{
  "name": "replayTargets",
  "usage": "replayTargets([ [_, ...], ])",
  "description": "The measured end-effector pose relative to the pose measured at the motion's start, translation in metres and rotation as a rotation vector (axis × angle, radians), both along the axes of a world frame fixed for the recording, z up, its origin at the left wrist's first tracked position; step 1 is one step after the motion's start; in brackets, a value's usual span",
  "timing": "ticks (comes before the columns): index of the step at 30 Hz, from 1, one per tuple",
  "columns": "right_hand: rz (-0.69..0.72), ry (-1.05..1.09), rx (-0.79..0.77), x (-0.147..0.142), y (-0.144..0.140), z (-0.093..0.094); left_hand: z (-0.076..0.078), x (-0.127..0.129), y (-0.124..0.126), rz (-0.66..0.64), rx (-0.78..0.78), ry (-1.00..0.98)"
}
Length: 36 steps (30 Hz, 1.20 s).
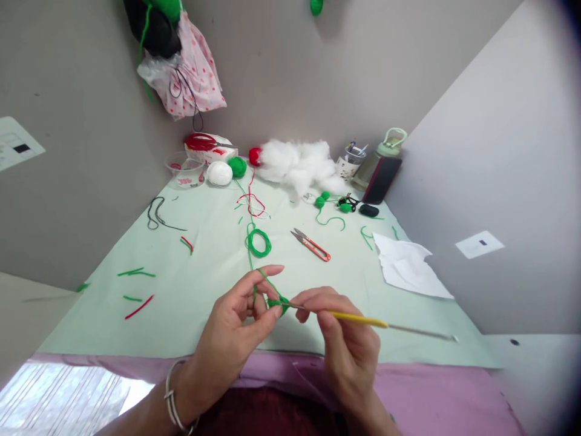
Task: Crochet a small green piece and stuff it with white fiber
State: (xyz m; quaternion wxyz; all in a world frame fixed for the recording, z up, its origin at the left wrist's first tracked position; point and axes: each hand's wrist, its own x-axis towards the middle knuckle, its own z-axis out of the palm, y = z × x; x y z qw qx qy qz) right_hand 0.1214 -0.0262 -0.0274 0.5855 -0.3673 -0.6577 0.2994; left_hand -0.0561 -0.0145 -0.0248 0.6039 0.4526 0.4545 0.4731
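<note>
Right hand [340, 330] grips a crochet hook [363, 320], left hand [240, 321] pinches green yarn [278, 303] above the table's near edge [136, 351].

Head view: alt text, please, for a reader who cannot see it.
Left hand pinches green yarn while right hand works a yellow hook into it, above a pale green table. Red snips and white stuffing lie beyond.
</note>
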Motion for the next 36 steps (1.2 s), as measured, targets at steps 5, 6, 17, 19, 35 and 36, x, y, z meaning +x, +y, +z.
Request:
replayTargets([
  [5,-0.077,-0.273,0.260,-0.002,-0.004,-0.010,0.000,0.004,-0.004,0.136,0.135,0.117],
  [6,-0.082,-0.272,0.287,-0.003,-0.004,-0.012,0.001,0.004,-0.004,0.137,0.120,0.097],
  [17,-0.193,-0.383,0.319,-0.004,-0.004,-0.011,0.006,0.003,0.000,-0.045,-0.120,-0.255],
  [19,-0.229,-0.479,0.388,-0.004,-0.006,-0.013,0.006,0.003,0.001,-0.107,-0.221,-0.373],
  [35,-0.204,-0.253,0.256,-0.017,0.000,-0.007,0.007,0.006,0.004,-0.024,-0.118,-0.332],
  [36,-0.216,-0.328,0.307,-0.016,-0.001,-0.007,0.008,0.006,0.005,-0.044,-0.163,-0.375],
])
